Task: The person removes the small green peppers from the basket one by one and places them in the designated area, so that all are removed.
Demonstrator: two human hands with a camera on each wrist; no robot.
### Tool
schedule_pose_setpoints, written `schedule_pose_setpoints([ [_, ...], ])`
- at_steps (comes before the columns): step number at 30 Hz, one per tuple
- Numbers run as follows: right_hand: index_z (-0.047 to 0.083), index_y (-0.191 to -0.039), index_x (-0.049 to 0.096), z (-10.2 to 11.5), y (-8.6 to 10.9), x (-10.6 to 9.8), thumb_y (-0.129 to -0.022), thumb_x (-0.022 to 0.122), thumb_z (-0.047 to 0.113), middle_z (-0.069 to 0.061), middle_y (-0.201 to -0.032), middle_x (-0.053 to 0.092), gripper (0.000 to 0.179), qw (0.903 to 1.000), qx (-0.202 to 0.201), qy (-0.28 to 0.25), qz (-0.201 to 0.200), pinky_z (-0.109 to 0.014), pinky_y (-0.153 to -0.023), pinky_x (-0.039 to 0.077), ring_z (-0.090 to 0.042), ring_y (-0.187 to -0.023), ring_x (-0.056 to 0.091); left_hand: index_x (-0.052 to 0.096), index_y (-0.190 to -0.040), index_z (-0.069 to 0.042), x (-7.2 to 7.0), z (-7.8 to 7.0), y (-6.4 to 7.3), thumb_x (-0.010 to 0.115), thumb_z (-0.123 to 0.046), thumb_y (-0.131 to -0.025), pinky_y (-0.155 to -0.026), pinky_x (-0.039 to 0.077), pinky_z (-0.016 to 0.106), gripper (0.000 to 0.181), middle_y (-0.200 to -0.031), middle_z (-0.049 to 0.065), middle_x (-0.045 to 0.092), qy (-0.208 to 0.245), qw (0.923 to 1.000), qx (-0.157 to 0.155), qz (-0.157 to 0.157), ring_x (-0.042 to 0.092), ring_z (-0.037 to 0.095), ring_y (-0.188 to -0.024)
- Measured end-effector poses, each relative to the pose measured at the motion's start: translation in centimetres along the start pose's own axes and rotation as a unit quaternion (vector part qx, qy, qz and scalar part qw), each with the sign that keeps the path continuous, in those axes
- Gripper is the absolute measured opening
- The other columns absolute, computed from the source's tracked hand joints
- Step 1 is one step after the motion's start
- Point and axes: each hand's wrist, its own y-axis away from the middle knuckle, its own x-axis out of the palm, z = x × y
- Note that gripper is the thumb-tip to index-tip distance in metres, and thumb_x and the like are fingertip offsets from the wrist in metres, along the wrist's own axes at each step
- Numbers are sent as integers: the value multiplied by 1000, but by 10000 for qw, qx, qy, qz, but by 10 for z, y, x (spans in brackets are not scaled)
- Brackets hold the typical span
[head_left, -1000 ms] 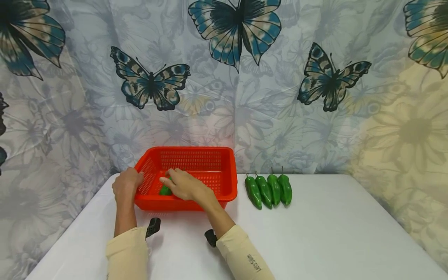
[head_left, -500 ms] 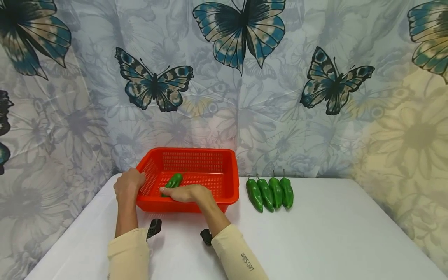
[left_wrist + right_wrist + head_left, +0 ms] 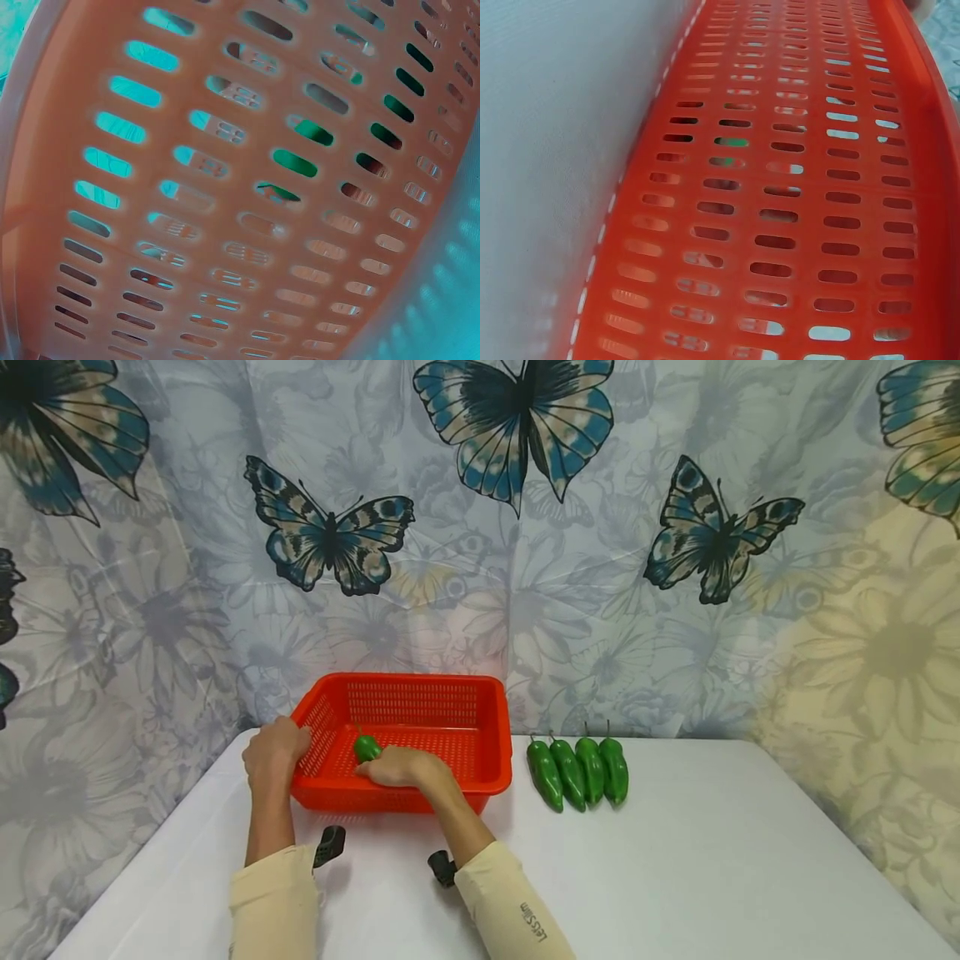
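Observation:
A red slotted plastic basket [image 3: 427,800] stands at the back left of the white table. My left hand [image 3: 276,752] grips its left rim, fingers over the edge. Over the front rim reaches my right hand [image 3: 401,767], holding a green chili pepper [image 3: 367,748] near the basket's left side. The pepper's stem end points up and away; its lower part and most of my right fingers are hidden. In the left wrist view, the basket wall [image 3: 247,202] fills the picture, with green showing through slots. The right wrist view has the basket's front wall [image 3: 795,210], with a bit of the pepper [image 3: 731,142] behind it.
Several green chili peppers [image 3: 577,772] lie side by side on the white table [image 3: 712,843], right of the basket. A butterfly-print cloth [image 3: 577,635] hangs close behind the table. Black wrist cameras [image 3: 330,846] sit at both forearms.
My right hand has gone lower into the basket. The pepper there has turned: its stem end leaned right half a second ago and now leans left. My left hand has stayed on the rim.

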Motion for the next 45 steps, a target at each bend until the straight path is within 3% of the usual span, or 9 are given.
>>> schedule_pose_setpoints([
  [7, 19, -141, 66, 2, -1, -3, -101, 54, 53, -14, -148, 53, 54, 9978, 281, 460, -393, -50, -111, 49, -32, -139, 51, 54, -132, 18, -4, -3, -1, 42, -29, -107, -74, 60, 48, 54, -102, 28, 66, 3, 10000, -93, 35, 67, 39, -87],
  [11, 11, -112, 74, 0, -2, -3, -102, 56, 46, -6, -110, 65, 41, 9986, 177, 384, -319, -40, -95, 52, -22, -106, 62, 54, -131, 17, -3, -3, -2, 41, -30, -107, -75, 59, 48, 54, -101, 28, 66, -19, 9999, -90, 40, 67, 38, -88],
  [15, 14, -71, 59, -4, -4, -3, -101, 59, 42, 2, -72, 46, 41, 9994, 13, 181, -310, -33, -72, 42, -14, -71, 48, 55, -129, 17, -1, -1, -1, 42, -29, -107, -72, 59, 48, 53, -99, 27, 66, 25, 10000, -30, 47, 67, 38, -85],
  [24, 15, -56, 55, -5, 0, -3, -95, 76, 24, 5, -57, 35, 45, 9939, -31, -223, -1076, -26, -52, 29, -11, -56, 35, 53, -130, 17, -2, 1, 1, 42, -29, -107, -75, 59, 50, 53, -104, 30, 66, 5, 10000, -24, 22, 67, 41, -90],
  [30, 17, -51, 46, -7, 4, -3, -92, 65, 1, 5, -56, 32, 47, 9858, -2, -2, -1679, -26, -48, 24, -11, -54, 29, 54, -129, 18, -2, 0, 0, 42, -28, -107, -73, 60, 48, 52, -97, 27, 66, 60, 10000, 39, 48, 67, 39, -85],
  [34, 15, -58, 54, -10, 6, -8, -90, 64, -3, 2, -61, 44, 38, 9828, -134, -217, -1830, -25, -49, 30, -12, -57, 36, 54, -129, 18, -1, -2, -1, 42, -28, -107, -71, 60, 46, 52, -95, 26, 66, 29, 10000, 6, 80, 67, 37, -83],
  [38, 9, -88, 69, -17, 11, -20, -90, 69, -3, -2, -78, 61, 12, 9769, -425, -707, -1970, -25, -51, 35, -14, -60, 43, 53, -129, 18, -1, -2, -2, 42, -28, -107, -70, 61, 45, 53, -94, 25, 65, 29, 9999, -25, 124, 68, 36, -82],
  [42, 6, -107, 65, -25, 18, -35, -91, 70, 0, -4, -75, 55, 18, 9698, -621, -1208, -2028, -25, -51, 32, -14, -56, 36, 53, -128, 18, -2, -1, -2, 42, -28, -106, -69, 61, 45, 51, -93, 25, 65, 51, 9999, -34, 143, 67, 36, -81],
  [45, 6, -113, 63, -30, 26, -46, -93, 70, 3, -6, -79, 61, 21, 9652, -653, -1457, -2071, -24, -55, 40, -14, -57, 44, 54, -127, 17, -2, 0, -2, 42, -28, -106, -69, 61, 44, 51, -94, 25, 64, 52, 9998, -92, 155, 67, 35, -81],
])
